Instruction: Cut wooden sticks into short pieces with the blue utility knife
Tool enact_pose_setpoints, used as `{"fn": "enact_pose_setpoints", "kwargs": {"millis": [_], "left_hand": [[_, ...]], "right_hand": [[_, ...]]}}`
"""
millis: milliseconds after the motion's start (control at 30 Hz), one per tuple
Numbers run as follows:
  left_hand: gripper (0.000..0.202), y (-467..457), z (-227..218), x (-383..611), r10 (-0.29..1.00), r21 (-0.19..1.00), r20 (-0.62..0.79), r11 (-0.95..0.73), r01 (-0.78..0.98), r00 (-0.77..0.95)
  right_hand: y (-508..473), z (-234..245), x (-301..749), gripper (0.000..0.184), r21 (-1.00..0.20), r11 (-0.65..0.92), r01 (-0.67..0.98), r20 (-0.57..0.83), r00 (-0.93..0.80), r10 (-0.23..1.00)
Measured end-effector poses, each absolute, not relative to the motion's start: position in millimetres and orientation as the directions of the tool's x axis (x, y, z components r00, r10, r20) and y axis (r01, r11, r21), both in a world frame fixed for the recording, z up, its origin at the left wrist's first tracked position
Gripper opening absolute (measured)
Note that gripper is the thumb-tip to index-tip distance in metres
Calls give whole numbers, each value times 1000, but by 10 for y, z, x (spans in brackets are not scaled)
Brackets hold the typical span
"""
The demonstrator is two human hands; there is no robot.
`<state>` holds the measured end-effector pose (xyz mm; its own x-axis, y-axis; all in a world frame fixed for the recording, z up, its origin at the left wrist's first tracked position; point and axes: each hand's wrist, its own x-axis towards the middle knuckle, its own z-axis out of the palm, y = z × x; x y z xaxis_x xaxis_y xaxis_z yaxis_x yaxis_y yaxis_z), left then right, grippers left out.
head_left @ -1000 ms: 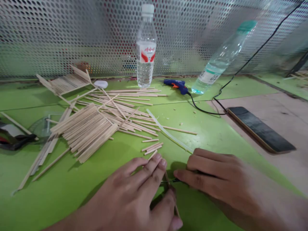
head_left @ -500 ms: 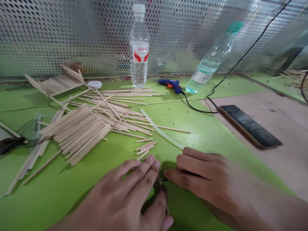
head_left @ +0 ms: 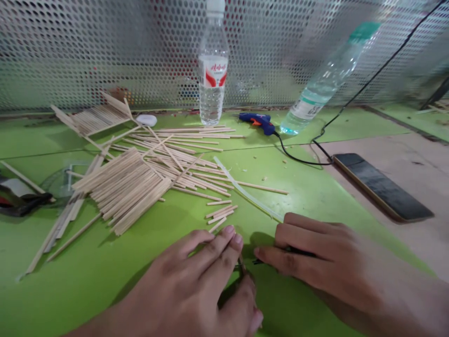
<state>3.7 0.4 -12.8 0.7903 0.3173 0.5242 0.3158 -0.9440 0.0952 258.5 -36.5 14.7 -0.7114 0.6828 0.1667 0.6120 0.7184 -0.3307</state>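
My left hand (head_left: 199,276) presses a thin wooden stick (head_left: 242,264) down on the green table between fingers and thumb; most of the stick is hidden under the hand. To its right, my right hand (head_left: 315,260) is closed round a slim dark tool (head_left: 258,262). Only its dark tip and a bit of its body show, so its kind is unclear. That tip points at the stick, with a small gap between. Several short cut stick pieces (head_left: 220,212) lie just beyond my left fingers. A translucent glue stick (head_left: 245,191) reaches toward my right knuckles.
A slatted stick panel (head_left: 126,192) and many loose sticks (head_left: 189,175) cover the left middle. Behind them stand another stick frame (head_left: 101,119) and a water bottle (head_left: 213,89). A blue glue gun (head_left: 257,121), a tilted bottle (head_left: 315,89) and a phone (head_left: 382,187) sit rightward.
My right hand has drawn slightly right, so the dark tip now stands a little apart from the stick. The left hand keeps its hold. The whole view has shifted a little.
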Motion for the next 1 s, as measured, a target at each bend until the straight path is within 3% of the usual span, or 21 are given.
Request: {"fn": "enact_pose_setpoints", "kwargs": {"millis": [100, 200, 367, 467, 567, 633, 767, 1000], "left_hand": [[16, -13, -146, 36, 326, 100, 556, -939, 329, 764], [15, -48, -149, 11, 330, 70, 577, -931, 358, 747], [11, -74, -92, -56, 228, -18, 625, -952, 306, 746], [9, -25, -25, -71, 328, 161, 621, -942, 294, 712], [13, 47, 26, -64, 541, 426, 462, -831, 359, 703], [15, 77, 28, -53, 612, 512, 379, -764, 394, 694], [8, 76, -41, -34, 570, 488, 294, -780, 392, 767], [21, 72, -102, -44, 541, 489, 234, -784, 383, 808]], "right_hand": [[-361, 156, 2536, 34, -331, 710, 621, 88, -729, 679], [-343, 164, 2457, 30, -313, 729, 609, 98, -742, 663], [-370, 231, 2405, 23, -267, 717, 644, 40, -736, 676], [-403, 267, 2402, 26, -258, 697, 669, 28, -716, 697], [-408, 261, 2351, 26, -125, 713, 690, 80, -710, 700], [-402, 247, 2302, 28, -35, 725, 688, 136, -716, 685], [-405, 223, 2266, 27, 31, 730, 683, 175, -723, 669], [-457, 133, 2362, 16, -52, 706, 706, 146, -694, 705]]}}
